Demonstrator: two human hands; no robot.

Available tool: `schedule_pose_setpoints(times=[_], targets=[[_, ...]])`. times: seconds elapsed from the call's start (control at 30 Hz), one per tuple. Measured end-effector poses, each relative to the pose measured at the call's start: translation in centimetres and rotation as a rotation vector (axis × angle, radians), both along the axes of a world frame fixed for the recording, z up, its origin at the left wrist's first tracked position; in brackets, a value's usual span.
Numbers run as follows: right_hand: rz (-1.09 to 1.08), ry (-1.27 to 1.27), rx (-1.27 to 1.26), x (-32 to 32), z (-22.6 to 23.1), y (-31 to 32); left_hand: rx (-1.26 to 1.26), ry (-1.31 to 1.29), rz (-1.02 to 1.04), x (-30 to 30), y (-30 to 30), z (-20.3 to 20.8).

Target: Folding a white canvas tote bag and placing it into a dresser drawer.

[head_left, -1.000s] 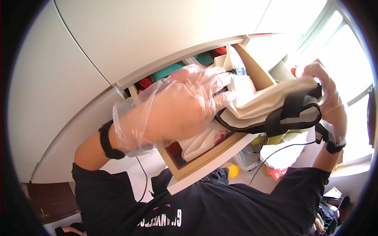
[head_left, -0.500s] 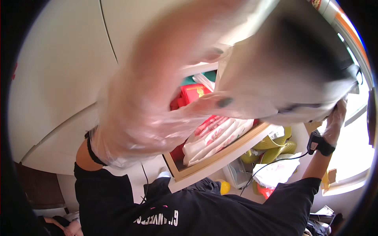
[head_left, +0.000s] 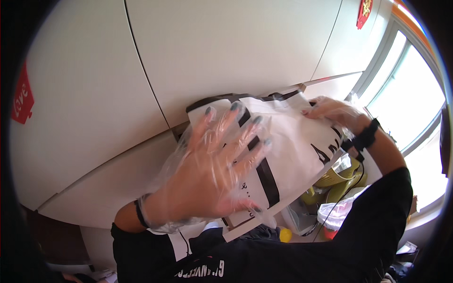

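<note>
A large white bag with black stripes and black edging (head_left: 292, 146) lies over the pulled-out drawer (head_left: 245, 228), covering most of its inside. My left hand (head_left: 222, 160), in a clear plastic glove, is spread flat over the bag's left part, palm down with fingers apart. My right hand (head_left: 332, 111), gloved the same way, is at the bag's far right corner with its fingers bent onto the material. Part of the right hand's grip is hidden by the loose plastic.
Pale cabinet doors (head_left: 226, 52) stand behind the drawer. Below right are yellow-green baskets (head_left: 337, 177), a clear plastic box (head_left: 299, 217) and a lined bin (head_left: 335, 214). A window (head_left: 406, 89) is at the right. A cable hangs from my right wrist.
The bag has come down from in front of my view onto the drawer, hiding the red and white bags inside. My left hand has lowered and spread out on top of it.
</note>
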State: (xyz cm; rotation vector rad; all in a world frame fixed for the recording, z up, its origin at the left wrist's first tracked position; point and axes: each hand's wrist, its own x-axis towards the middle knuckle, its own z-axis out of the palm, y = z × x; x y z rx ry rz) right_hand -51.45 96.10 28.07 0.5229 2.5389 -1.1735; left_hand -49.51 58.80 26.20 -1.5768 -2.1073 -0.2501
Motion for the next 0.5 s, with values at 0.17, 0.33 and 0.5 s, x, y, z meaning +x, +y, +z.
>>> schedule_pose_setpoints(times=[0.17,0.33,0.5], targets=[[0.011,-0.122,0.341,-2.7,-0.5,-1.5,-0.087,-0.115,-0.008,-0.8,0.4,-1.7],[0.825,0.494,0.097,-4.4,-5.5,8.5,-0.235,-0.368,-0.016,-2.9,1.1,-4.4],[1.392,0.874,-0.111,-7.7,-6.8,9.7,-0.302,-0.36,0.007,-3.6,1.1,-4.5]])
